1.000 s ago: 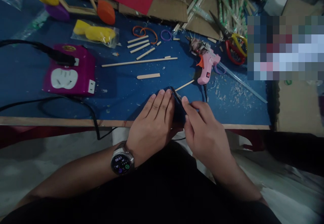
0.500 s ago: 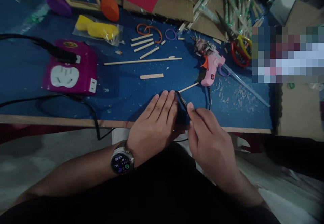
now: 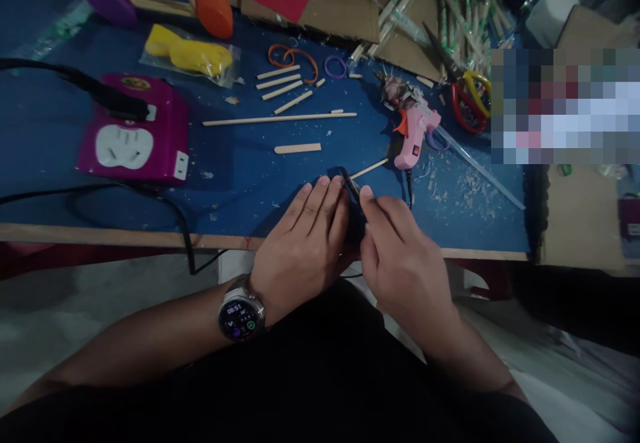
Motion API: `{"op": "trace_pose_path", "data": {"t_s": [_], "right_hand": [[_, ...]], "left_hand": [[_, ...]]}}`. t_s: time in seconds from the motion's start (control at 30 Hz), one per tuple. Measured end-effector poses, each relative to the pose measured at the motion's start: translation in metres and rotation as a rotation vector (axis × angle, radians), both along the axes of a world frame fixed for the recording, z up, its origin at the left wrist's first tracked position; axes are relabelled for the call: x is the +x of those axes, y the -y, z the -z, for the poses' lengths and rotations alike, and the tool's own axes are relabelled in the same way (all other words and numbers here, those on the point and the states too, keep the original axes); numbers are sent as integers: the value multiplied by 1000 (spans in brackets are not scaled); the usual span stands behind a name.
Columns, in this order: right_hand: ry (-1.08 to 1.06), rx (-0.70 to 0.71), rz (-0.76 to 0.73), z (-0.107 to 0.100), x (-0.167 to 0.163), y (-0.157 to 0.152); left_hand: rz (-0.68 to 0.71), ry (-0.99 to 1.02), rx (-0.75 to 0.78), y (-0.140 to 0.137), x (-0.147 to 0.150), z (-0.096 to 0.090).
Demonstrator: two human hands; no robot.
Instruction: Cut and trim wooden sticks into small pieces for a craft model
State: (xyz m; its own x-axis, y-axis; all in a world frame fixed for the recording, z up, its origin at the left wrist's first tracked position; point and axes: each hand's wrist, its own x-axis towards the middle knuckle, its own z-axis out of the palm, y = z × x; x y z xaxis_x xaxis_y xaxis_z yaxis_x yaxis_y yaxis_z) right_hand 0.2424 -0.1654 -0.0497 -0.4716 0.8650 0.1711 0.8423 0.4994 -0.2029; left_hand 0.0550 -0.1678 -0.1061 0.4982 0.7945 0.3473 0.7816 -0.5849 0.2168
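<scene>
My left hand [image 3: 305, 239] lies flat at the table's near edge, fingers stretched out together. Just past its fingertips a thin wooden stick [image 3: 370, 168] shows on the right; whether the stick runs on under the fingers is hidden. In a closed grip, my right hand [image 3: 405, 243] holds a slim dark knife [image 3: 350, 179], its thumb along the handle. The knife crosses the stick's near end, right beside the left fingertips. A pink glue gun [image 3: 414, 137] with a clear glue stick lies close beyond the right hand.
On the blue table [image 3: 240, 193] lie several short stick pieces [image 3: 280, 86], a long stick [image 3: 280, 119] and a flat wooden piece [image 3: 299, 149]. A purple power socket [image 3: 170, 123] with cables stands left. Scissors [image 3: 467, 93] and cardboard [image 3: 340, 19] lie farther back.
The knife and my right hand have shifted forward and left, so the knife's tip now pokes past my left fingertips. My left hand stays flat. The whole view has shifted slightly.
</scene>
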Motion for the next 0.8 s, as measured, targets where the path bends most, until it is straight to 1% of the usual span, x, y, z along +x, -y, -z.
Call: {"op": "trace_pose_path", "data": {"t_s": [0.2,0.33,0.47,0.6,0.7,0.8], "right_hand": [[-28,19,43,5,-1,-2],[-63,9,47,6,0,-3],[-57,-13,60,6,1,-5],[-50,-23,57,7,3,-7],[-49,0,58,8,5,-5],[-41,0,69,8,7,-3]], "left_hand": [[-5,43,-51,1,1,-5],[-23,29,-44,4,2,-11],[-4,-23,-14,4,5,-9],[-15,-65,-1,3,6,-6],[-18,-58,3,3,5,-6],[-18,-20,-30,3,5,-7]]}}
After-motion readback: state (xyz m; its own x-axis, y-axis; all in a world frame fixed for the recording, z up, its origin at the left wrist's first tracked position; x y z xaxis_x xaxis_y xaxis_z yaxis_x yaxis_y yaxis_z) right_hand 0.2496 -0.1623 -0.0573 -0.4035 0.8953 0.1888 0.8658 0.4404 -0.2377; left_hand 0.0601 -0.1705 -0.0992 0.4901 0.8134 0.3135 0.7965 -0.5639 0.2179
